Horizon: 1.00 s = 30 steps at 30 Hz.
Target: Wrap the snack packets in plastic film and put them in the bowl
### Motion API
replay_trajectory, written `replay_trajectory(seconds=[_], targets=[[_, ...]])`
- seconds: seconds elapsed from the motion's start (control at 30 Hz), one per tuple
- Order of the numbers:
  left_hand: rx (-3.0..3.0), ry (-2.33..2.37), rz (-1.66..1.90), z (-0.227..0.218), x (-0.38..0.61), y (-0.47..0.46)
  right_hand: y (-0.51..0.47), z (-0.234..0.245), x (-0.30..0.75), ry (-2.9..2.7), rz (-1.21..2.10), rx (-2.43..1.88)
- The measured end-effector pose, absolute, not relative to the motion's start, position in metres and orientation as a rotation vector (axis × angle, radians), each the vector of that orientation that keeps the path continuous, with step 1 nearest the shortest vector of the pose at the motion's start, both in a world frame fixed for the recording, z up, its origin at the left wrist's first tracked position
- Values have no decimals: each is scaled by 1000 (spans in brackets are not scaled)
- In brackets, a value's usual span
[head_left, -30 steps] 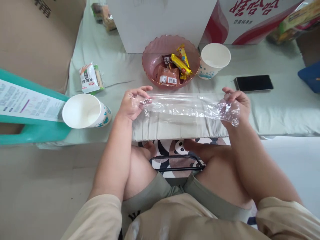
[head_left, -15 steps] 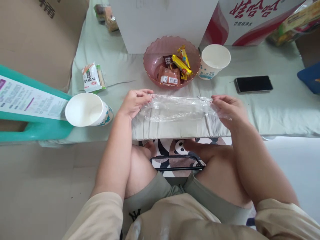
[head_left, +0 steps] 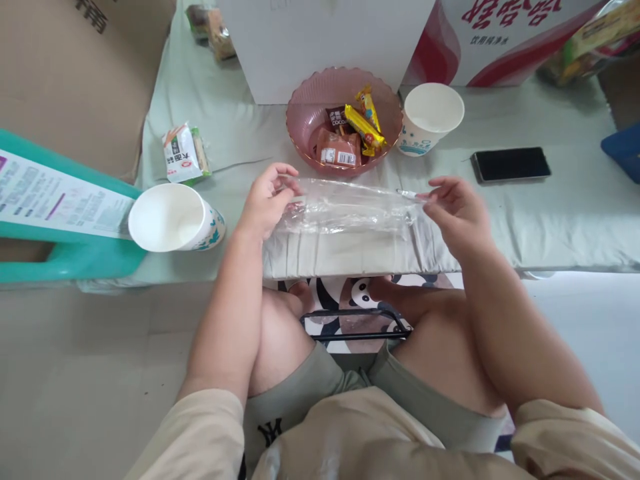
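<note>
A crumpled clear plastic bag stretches sideways at the table's front, between my two hands. My left hand is at its left end, thumb and fingertips closed on the film. My right hand is just beyond the right end, palm inward, fingers apart and off the film. A thin whitish pointed item lies by its fingertips; its kind and whether the fingers touch it are unclear. Behind the bag stands a pink scalloped bowl with several wrapped snacks in it.
Paper cups stand at left and behind right. A phone lies to the right, a packaged snack to the left. White boxes line the back. A teal-framed panel leans at the left edge.
My right hand has let go of the bag's right end, and its fingers have spread. The bag has sunk and drawn a little leftward. My left fingers have risen slightly.
</note>
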<state>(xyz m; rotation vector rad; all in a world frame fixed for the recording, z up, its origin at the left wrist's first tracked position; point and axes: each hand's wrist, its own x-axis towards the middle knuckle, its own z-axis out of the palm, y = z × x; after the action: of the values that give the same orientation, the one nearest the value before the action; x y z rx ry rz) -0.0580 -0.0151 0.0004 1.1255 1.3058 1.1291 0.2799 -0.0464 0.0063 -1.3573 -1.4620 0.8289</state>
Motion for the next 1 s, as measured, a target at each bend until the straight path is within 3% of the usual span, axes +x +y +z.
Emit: replay_trajectory(seconds=[0.3,0.43,0.53,0.67,0.83,1.0], targets=[[1158,1358,1314,-6,-46,-6,-53,16,261,-1348,687,-1501],[1105,1381,1281,-7,-48,-4,-59,13,282,-1426,602,-1658],[1113,1337,1202,-6,-45,-6,-59,19,281,-1455,520,-1521],[1193,1183,1023,1,-34,-17,-48,26,237,-1704,1007,-1259],[1145,1073,952,13,-36,-27,-44,26,190,-1930,1695,-1291],[975,1076,1041,18,-43,-27,-57,29,196,-1605,1555,-1244]])
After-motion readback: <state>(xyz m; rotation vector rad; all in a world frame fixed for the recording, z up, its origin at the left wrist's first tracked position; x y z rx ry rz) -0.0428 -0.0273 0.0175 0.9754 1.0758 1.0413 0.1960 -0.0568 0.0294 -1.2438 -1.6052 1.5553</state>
